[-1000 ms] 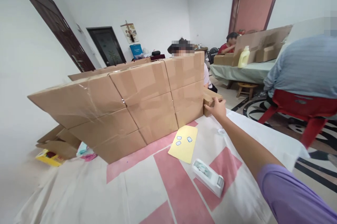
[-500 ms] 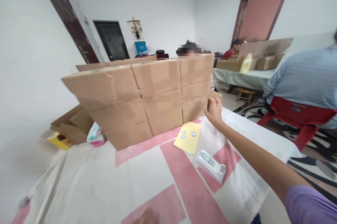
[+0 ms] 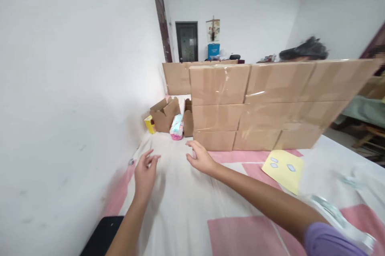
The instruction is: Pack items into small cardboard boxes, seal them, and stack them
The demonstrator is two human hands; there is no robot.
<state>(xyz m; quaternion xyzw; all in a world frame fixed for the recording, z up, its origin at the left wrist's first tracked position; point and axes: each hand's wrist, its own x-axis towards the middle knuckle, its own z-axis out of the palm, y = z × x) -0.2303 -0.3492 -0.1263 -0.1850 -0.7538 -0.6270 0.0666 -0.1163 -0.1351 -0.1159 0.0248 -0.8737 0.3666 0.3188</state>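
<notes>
My left hand [image 3: 146,171] hovers over the white part of the patterned cloth [image 3: 177,200], fingers apart and curved, holding nothing. To its right, my right hand [image 3: 200,158] reaches leftward with thumb and fingers spread, also without anything in it. Just beyond the hands lies a pink and light-blue soft packet [image 3: 177,127], between an open brown cardboard box [image 3: 165,115] and a second narrow piece of brown cardboard [image 3: 188,119]. A small yellow box [image 3: 150,124] stands at the wall. Neither hand touches these things.
A wall of taped cartons [image 3: 264,105] stands across the table. Near my right forearm lie a yellow sheet [image 3: 284,170] with small outlined shapes and a blurred white long object [image 3: 339,218]. A white wall [image 3: 90,107] borders the left. A person's head [image 3: 303,49] shows behind the cartons.
The view has swung left. My right hand has left the right end of the carton wall and come over to the left side. My left hand, blurred at the bottom before, is now raised forward.
</notes>
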